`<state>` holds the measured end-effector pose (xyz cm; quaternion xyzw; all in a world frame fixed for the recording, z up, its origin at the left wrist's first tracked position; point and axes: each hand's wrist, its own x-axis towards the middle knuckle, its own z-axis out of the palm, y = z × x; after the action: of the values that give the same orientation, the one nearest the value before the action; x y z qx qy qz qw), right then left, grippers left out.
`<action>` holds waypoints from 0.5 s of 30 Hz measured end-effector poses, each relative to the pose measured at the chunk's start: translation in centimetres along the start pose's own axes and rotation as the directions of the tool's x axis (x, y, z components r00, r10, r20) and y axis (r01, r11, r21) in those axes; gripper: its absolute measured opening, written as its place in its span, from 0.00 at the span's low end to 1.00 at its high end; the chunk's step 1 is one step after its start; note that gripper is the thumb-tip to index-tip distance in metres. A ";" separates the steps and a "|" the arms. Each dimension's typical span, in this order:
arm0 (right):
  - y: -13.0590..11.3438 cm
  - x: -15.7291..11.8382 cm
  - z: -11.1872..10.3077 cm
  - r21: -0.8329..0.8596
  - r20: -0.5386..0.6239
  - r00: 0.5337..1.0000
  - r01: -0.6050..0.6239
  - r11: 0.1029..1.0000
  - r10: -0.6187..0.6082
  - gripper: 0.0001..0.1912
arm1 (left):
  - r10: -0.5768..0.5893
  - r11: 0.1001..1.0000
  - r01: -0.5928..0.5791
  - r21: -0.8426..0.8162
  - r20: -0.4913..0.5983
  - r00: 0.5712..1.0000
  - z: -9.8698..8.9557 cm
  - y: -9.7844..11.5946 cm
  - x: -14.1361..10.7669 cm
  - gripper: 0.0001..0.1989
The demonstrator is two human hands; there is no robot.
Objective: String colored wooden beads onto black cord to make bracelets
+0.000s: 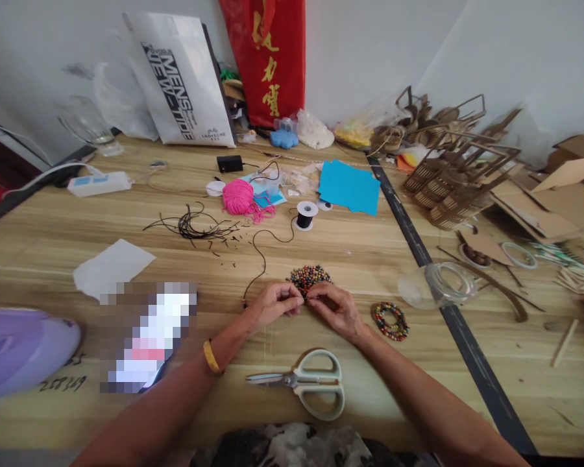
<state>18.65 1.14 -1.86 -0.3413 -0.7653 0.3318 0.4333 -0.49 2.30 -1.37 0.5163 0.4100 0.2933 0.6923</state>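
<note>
Over a small heap of multicoloured beads [310, 277], my two hands meet with their fingertips almost touching. My left hand [277, 301] is closed in a pinch on thin black cord [264, 259], which runs from a white spool [306, 215] down to this hand's wrist side, where a few beads sit on it. The cord's stretch at the fingertips is mostly hidden. My right hand [335, 308] pinches something tiny at the heap's near edge, too small to make out. A finished-looking coil of strung beads [390, 321] lies right of that hand.
Scissors [296, 379] with pale handles lie between my forearms. A phone [150, 340] and white paper [114, 267] are at left. Behind are cut black cords [194, 226], pink yarn [238, 196] and blue sheets [350, 187]. Brown woven baskets [448, 181] and a clear plastic container [440, 285] stand right.
</note>
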 end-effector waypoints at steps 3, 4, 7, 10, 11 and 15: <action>0.0 0.0 0.0 0.000 0.010 1.000 0.008 1.000 -0.008 0.05 | 0.005 1.000 -0.005 -0.005 0.004 1.000 0.0 0.0 0.0 0.18; 0.0 0.0 0.0 0.001 0.012 1.000 0.013 1.000 -0.013 0.05 | 0.004 1.000 -0.004 -0.006 0.005 1.000 0.0 0.0 0.1 0.18; 0.0 0.0 0.0 -0.003 0.010 1.000 0.027 1.000 -0.027 0.04 | -0.004 1.000 0.004 -0.002 0.006 1.000 0.1 0.1 0.0 0.18; 0.0 0.0 0.0 -0.016 0.011 1.000 0.026 1.000 -0.026 0.04 | -0.002 1.000 0.002 0.001 0.007 1.000 0.1 0.2 0.0 0.18; 0.0 0.0 0.0 -0.020 0.014 1.000 0.024 1.000 -0.024 0.05 | 0.002 1.000 -0.002 0.001 0.007 1.000 0.1 0.2 -0.1 0.18; 0.2 0.0 0.0 -0.021 0.023 0.999 0.025 0.999 -0.024 0.05 | 0.008 1.000 -0.008 0.014 0.009 1.000 0.0 0.0 0.0 0.17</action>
<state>18.72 1.21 -2.01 -0.3325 -0.7779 0.3223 0.4248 -0.47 2.26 -1.33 0.5240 0.4070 0.2910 0.6892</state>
